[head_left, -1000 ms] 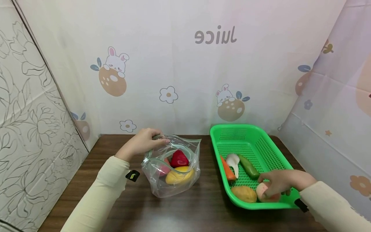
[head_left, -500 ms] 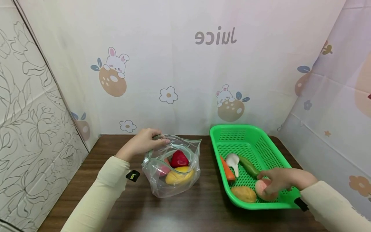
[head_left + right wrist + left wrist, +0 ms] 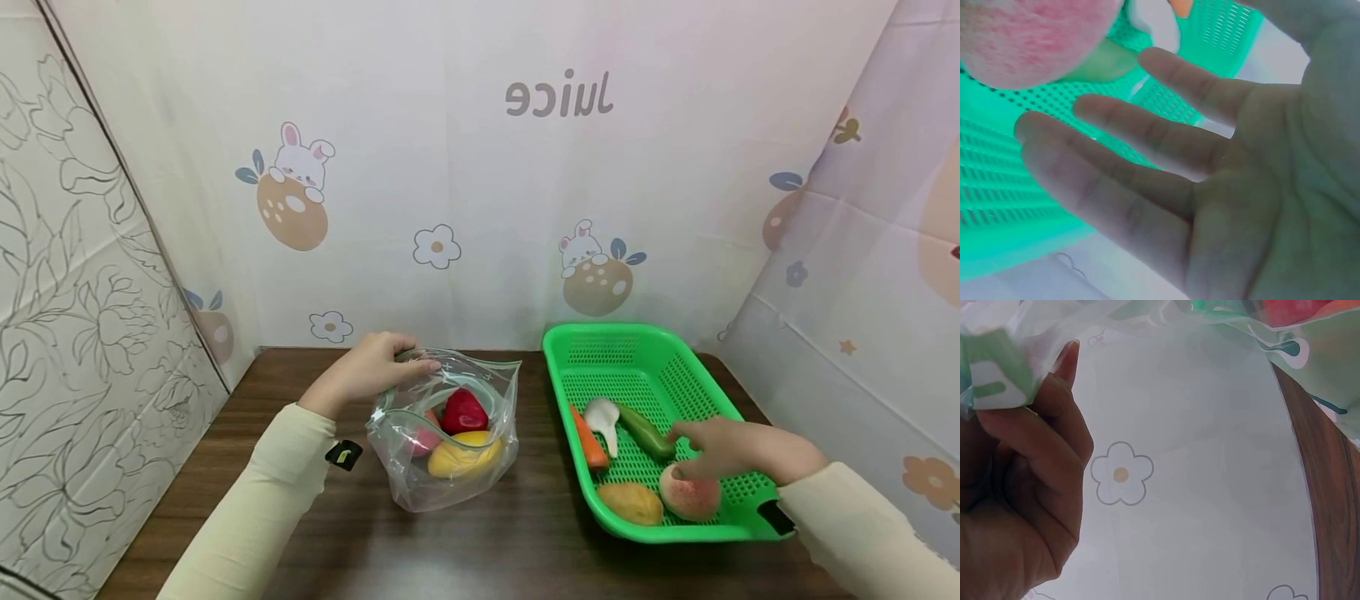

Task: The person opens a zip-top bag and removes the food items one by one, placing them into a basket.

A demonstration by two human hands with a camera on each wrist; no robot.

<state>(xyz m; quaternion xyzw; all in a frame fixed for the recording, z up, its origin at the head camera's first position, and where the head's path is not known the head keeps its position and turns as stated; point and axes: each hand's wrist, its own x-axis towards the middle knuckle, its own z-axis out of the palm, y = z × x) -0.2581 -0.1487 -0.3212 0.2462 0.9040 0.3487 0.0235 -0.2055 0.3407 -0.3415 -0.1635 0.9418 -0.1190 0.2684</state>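
My left hand (image 3: 375,367) pinches the rim of a clear zip bag (image 3: 420,496) standing on the table; the left wrist view shows curled fingers (image 3: 1054,450) at its edge. Inside the bag lie a dark red fruit (image 3: 465,411), a yellow mango-like fruit (image 3: 465,455) and a pinkish fruit (image 3: 424,437) partly behind the plastic. Over the near right of a green basket (image 3: 558,367) is my right hand (image 3: 738,448), fingers spread and holding nothing. Just below it sits a pink peach (image 3: 692,493); the right wrist view shows the peach (image 3: 1035,37) apart from the fingertips.
Also in the basket are a carrot (image 3: 590,442), a white garlic-like bulb (image 3: 602,414), a green cucumber-like vegetable (image 3: 645,433) and a yellow-brown potato-like piece (image 3: 630,503). A printed cloth (image 3: 480,167) hangs behind the wooden table (image 3: 517,550).
My right hand has let go of the peach and lifted slightly, its fingers opening. The peach now rests in the basket near its earlier spot. The left hand and bag stay still.
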